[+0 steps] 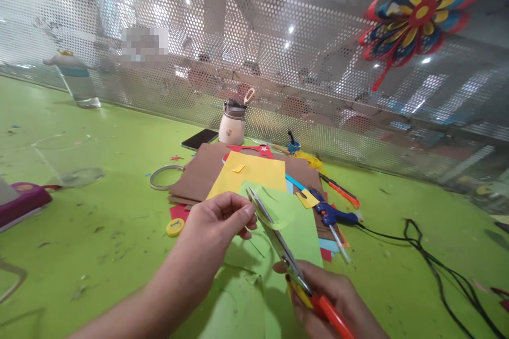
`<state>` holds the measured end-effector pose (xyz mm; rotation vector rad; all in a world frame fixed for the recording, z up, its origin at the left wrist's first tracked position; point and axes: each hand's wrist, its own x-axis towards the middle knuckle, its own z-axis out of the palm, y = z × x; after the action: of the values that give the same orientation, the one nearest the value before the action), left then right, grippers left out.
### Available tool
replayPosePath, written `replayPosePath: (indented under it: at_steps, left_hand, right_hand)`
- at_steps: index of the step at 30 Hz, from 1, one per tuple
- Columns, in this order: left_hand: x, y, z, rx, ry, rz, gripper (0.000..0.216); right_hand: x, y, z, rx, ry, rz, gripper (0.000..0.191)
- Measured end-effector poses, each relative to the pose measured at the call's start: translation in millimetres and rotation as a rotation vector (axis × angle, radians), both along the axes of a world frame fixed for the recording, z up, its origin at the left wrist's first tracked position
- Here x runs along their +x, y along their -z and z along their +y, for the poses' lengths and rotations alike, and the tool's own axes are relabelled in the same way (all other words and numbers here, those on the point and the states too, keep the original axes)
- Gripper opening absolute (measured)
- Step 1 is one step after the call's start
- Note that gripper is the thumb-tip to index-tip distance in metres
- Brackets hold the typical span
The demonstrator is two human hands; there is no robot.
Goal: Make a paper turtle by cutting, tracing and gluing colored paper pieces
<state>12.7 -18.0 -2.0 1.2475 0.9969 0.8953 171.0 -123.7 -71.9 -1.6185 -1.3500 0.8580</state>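
My right hand (330, 291) grips a pair of scissors (278, 241) by its red and yellow handles, the blades pointing up and away with a narrow gap between their tips. Close to those tips, my left hand (222, 220) is closed in a pinch. A thin, curved light-green paper strip (284, 221) runs behind the blades and seems to reach the pinching fingertips. Beneath both hands lie green paper sheets (304, 233), one with a torn or cut edge. Farther back, a yellow sheet (254, 169) carries a small folded yellow scrap (238, 169).
Brown cardboard (202, 169) lies under the sheets. To the right are a blue glue gun (338, 215) with a black cord (433, 262) and an orange-black cutter (342, 190). A tape roll (165, 177), yellow round lid (175, 227), phone (199, 139), cream bottle (231, 126) and clear cup (69, 161) stand around.
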Motion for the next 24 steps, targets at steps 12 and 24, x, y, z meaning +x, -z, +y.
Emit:
replayPosePath:
  at_steps: [12, 24]
  left_hand:
    - [-1, -0.2, -3, -0.004, 0.013, -0.001, 0.018]
    - [-2, 0.0, 0, -0.007, 0.015, -0.015, 0.017]
  right_hand:
    - [2, 0.3, -1, -0.016, -0.028, -0.02, 0.029]
    - [-4, -17.9, -1, -0.098, 0.037, 0.059, 0.029]
